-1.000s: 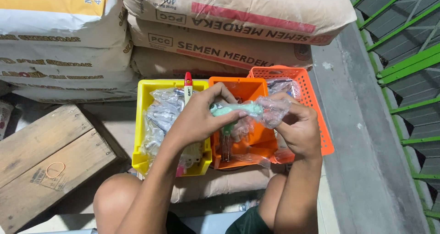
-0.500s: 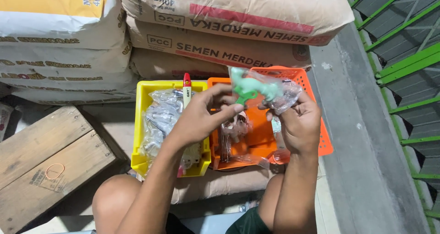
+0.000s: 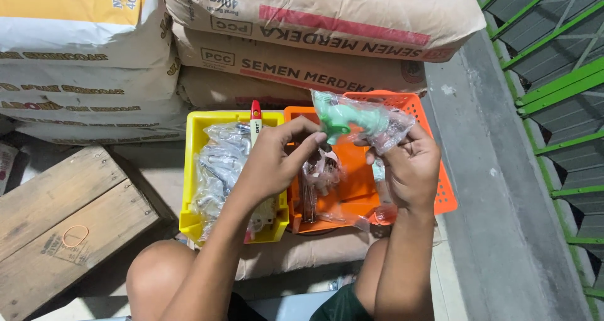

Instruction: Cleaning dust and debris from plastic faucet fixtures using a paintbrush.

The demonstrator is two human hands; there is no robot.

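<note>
Moved: both hands have lifted the green tap (image 3: pixel 336 116) in its clear bag (image 3: pixel 384 127) higher than a second ago; back then it lay low and flat in front of the bins, and now it is up by the sacks.
Left hand (image 3: pixel 270 164): fingers curled, thumb and first fingers pinching the bag right under the tap.
Right hand (image 3: pixel 409 167): closed around the loose end of the bag, gripping it from the right.
Tap: inside the bag, held in the air above the orange bin (image 3: pixel 352 195), between the two hands.
Yellow bin (image 3: pixel 192 189): left of the orange one, touching it, full of clear bags with shiny metal bits.
Orange bin: has more small bags in it.
Basket (image 3: pixel 443 195): orange, with holes, just right of the orange bin.
Sacks (image 3: pixel 327 38): big paper ones, piled behind the bins.
Crate (image 3: pixel 56 214): wooden, on the left, with a rubber band (image 3: pixel 75 236) lying on top.
</note>
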